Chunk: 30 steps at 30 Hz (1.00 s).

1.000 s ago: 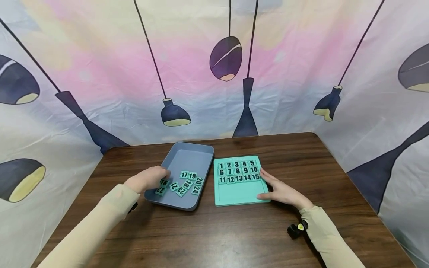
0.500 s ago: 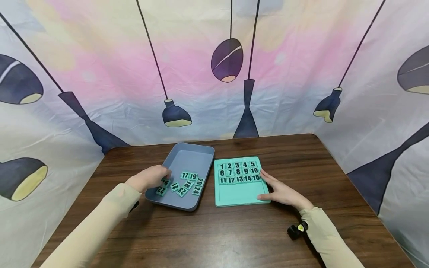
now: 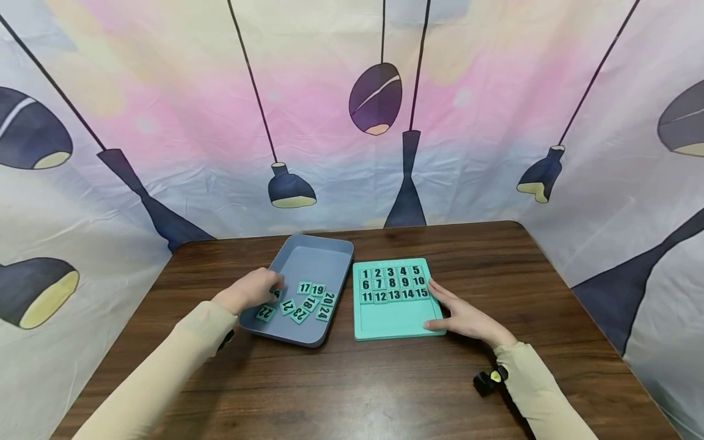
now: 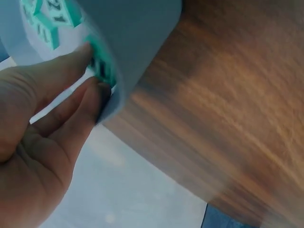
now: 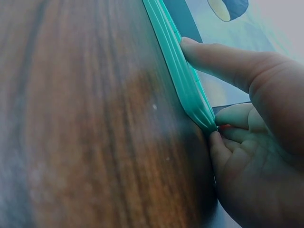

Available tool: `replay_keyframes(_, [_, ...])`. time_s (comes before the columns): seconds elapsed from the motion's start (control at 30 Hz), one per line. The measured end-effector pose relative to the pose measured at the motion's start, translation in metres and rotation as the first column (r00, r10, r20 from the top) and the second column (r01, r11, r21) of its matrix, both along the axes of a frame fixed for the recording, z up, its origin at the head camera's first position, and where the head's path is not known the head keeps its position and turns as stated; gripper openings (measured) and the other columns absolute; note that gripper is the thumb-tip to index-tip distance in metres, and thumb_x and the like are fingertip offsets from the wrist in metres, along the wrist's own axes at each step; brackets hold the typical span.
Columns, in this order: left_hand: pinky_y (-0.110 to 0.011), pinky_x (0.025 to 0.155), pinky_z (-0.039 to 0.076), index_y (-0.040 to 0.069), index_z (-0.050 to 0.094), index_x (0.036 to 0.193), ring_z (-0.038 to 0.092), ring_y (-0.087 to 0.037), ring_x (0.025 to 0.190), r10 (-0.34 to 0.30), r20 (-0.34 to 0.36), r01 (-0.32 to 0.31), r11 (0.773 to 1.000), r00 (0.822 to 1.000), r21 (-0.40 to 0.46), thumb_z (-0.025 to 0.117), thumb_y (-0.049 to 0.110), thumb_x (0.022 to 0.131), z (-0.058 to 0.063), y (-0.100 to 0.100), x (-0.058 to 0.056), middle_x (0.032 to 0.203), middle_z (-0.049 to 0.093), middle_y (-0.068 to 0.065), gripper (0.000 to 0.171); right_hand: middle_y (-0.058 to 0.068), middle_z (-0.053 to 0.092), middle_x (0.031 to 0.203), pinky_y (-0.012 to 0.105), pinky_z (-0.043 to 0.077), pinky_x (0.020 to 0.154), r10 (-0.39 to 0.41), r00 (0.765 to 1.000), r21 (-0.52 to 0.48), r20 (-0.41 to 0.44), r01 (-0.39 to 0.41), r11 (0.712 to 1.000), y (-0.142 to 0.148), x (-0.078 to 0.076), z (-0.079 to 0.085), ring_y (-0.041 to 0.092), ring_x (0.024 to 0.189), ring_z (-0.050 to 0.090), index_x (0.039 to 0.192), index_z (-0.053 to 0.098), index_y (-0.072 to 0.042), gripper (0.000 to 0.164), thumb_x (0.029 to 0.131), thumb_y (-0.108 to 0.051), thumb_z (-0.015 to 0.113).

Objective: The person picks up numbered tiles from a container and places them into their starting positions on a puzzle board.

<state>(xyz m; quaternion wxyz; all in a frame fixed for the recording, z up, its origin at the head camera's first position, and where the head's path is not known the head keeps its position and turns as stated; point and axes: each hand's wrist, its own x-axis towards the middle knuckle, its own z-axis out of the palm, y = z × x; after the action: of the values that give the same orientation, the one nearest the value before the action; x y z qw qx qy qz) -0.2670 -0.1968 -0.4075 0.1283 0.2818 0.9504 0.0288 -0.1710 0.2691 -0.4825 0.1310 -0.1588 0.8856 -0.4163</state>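
My left hand reaches into the blue-grey tray at its left side. In the left wrist view the thumb and fingers pinch a green number tile against the tray wall; its number is mostly covered. Beside it in the tray lie loose number tiles, among them 22, 21 and 17. My right hand holds the turquoise number board by its near right corner, thumb on the top face and fingers at the right edge. Tiles 1 to 15 fill its upper three rows.
Tray and board stand side by side on a dark wooden table. A fabric backdrop with printed lamps hangs behind the table's far edge. A black wrist device sits under my right sleeve.
My left hand has shifted slightly right and away from the tray's near end, now covering most of tile 16. My right hand and the board stay in place.
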Motion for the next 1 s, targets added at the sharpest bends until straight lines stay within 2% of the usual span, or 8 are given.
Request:
replay_keyframes(0.17, [-0.043,0.079,0.056,-0.001,0.072,0.105,0.067,-0.025,0.090,0.045,-0.036,-0.044,0.999,0.998,0.029,0.076,0.003,0.089,-0.007,0.001,-0.003,0.101,0.071,-0.014,0.018,0.013,0.007,0.168,0.060,0.023,0.116,0.006,1.000,0.004,-0.002,-0.006,1.000,-0.001,0.001,-0.001,0.038,0.152,0.008,0.161,0.016,-0.005,0.102,0.089,-0.044,0.077])
replay_keyframes(0.3, [-0.043,0.080,0.055,-0.001,0.071,0.107,0.066,-0.027,0.091,0.082,-0.054,-0.077,0.993,0.995,0.084,0.074,0.005,0.091,-0.011,0.005,-0.007,0.101,0.070,-0.014,0.017,0.012,0.007,0.168,0.060,0.023,0.116,-0.003,1.000,-0.004,0.004,0.003,1.000,-0.001,0.002,0.001,0.038,0.152,0.009,0.161,0.017,-0.005,0.102,0.088,-0.043,0.078])
replay_keyframes(0.53, [-0.046,0.083,0.054,-0.004,0.069,0.108,0.066,-0.034,0.096,0.071,-0.076,-0.061,0.990,0.995,0.126,0.071,0.006,0.094,-0.012,0.017,-0.012,0.102,0.068,-0.017,0.017,0.013,0.007,0.168,0.061,0.023,0.115,-0.001,1.000,-0.005,0.002,0.001,1.000,-0.001,0.002,0.002,0.039,0.152,0.008,0.161,0.017,-0.005,0.101,0.089,-0.043,0.077])
replay_keyframes(0.73, [-0.049,0.088,0.053,-0.006,0.068,0.117,0.064,-0.036,0.105,0.120,-0.026,-0.114,0.979,0.992,0.166,0.073,0.007,0.092,-0.018,0.014,-0.014,0.110,0.068,-0.020,0.029,0.012,0.007,0.168,0.061,0.023,0.115,0.007,1.000,-0.002,0.005,-0.007,1.000,-0.002,0.002,0.002,0.038,0.152,0.008,0.161,0.016,-0.005,0.102,0.089,-0.044,0.076])
replay_keyframes(1.0, [-0.048,0.085,0.054,-0.010,0.066,0.121,0.065,-0.035,0.102,0.202,-0.001,-0.197,0.959,0.979,0.203,0.075,0.005,0.090,-0.019,0.011,-0.014,0.111,0.067,-0.023,0.035,0.010,0.006,0.169,0.061,0.023,0.115,0.001,1.000,-0.010,0.005,-0.001,1.000,0.000,0.002,0.000,0.037,0.153,0.007,0.161,0.017,-0.007,0.101,0.088,-0.045,0.077])
